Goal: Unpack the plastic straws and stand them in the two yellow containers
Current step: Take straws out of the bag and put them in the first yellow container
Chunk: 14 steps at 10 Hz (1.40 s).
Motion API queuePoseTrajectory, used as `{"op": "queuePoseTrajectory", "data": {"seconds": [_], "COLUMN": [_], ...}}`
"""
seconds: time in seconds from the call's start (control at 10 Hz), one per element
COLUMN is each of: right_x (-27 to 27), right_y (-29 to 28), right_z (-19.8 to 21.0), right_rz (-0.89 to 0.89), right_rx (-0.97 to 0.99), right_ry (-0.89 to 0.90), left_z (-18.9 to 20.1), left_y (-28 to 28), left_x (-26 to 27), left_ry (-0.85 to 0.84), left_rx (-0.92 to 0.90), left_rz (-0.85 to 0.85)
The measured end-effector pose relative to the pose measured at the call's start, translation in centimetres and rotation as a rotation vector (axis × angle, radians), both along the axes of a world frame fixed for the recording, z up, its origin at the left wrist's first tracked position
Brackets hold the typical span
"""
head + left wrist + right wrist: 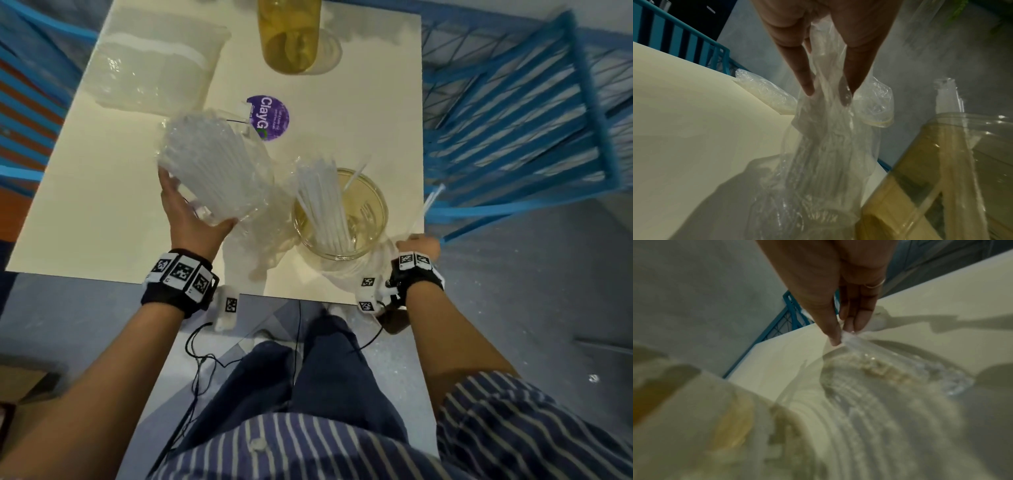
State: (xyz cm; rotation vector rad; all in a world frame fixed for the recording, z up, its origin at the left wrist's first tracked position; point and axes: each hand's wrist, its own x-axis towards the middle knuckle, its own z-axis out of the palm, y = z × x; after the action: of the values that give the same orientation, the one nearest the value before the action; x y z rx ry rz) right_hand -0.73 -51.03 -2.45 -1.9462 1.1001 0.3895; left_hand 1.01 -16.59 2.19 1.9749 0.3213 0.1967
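My left hand point(197, 222) grips a clear plastic bag of white straws point(212, 171) from below and holds it tilted over the table's middle. In the left wrist view, thumb and fingers point(807, 81) pinch the crumpled bag point(828, 146). The near yellow container point(370, 205) stands at the front right with a bundle of straws point(322, 205) upright in it. My right hand point(416, 241) is beside that container at the table's right edge and pinches a few loose straws point(428, 205). The second yellow container point(289, 37) stands at the far edge.
Another sealed pack of straws point(154, 68) lies at the far left of the cream table point(85, 205). A purple round sticker point(270, 116) sits mid-table. Crumpled clear plastic point(270, 236) lies left of the near container. Blue metal racks point(513, 120) stand on the right.
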Motion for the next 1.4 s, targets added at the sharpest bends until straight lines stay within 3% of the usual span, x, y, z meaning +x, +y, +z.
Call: {"op": "queuePoseTrajectory", "data": {"seconds": [0.1, 0.2, 0.3, 0.5, 0.6, 0.7, 0.8, 0.9, 1.0, 1.1, 1.2, 1.3, 1.4], "right_x": [0.0, 0.1, -0.2, 0.2, -0.1, -0.2, -0.4, 0.4, 0.6, 0.0, -1.0, -2.4, -1.8], "right_y": [-0.1, 0.9, 1.5, 1.8, 3.8, 7.2, 9.3, 8.7, 7.7, 8.1, 11.6, 17.7, 22.9], "right_z": [-0.8, -0.6, 1.0, 10.6, 15.3, 14.8, 11.6, 11.1, 12.5, 14.6, 17.3, 17.4, 14.9], "right_rz": [0.172, 0.286, 0.302, -0.007, -0.06, 0.097, 0.353, 0.487, 0.513, 0.513, 0.514, 0.678, 0.734], "right_rx": [-0.23, -0.376, -0.381, -0.383, -0.069, 0.131, 0.038, -0.091, -0.128, -0.204, 0.049, 0.321, 0.313], "right_ry": [0.149, 0.177, 0.137, -0.579, -0.936, -0.753, -0.453, -0.356, -0.397, -0.624, -0.845, -0.866, -0.838], "left_z": [0.1, -0.3, -0.1, 0.0, 0.1, 0.0, 0.0, 0.4, 1.1, 1.9, 2.6, 2.8, 3.0], "left_y": [0.5, 0.8, 1.0, 1.2, 1.4, 1.4, 1.1, 0.9, 1.0, 1.4, 2.3, 4.1, 6.2], "left_x": [0.3, 0.5, 0.4, 0.1, 0.2, 0.1, -0.2, -0.4, -0.7, -0.9, -1.2, -1.3, -1.1], "left_ry": [0.003, -0.01, 0.015, 0.026, 0.011, 0.01, 0.01, 0.003, 0.007, -0.002, 0.016, 0.05, 0.053], "left_rx": [-0.001, 0.01, 0.023, 0.0, 0.001, -0.012, 0.006, 0.02, -0.019, -0.024, -0.098, -0.156, -0.159], "left_rz": [0.002, -0.049, -0.061, -0.096, -0.099, -0.093, -0.08, -0.089, -0.081, -0.103, -0.112, -0.131, -0.164]}}
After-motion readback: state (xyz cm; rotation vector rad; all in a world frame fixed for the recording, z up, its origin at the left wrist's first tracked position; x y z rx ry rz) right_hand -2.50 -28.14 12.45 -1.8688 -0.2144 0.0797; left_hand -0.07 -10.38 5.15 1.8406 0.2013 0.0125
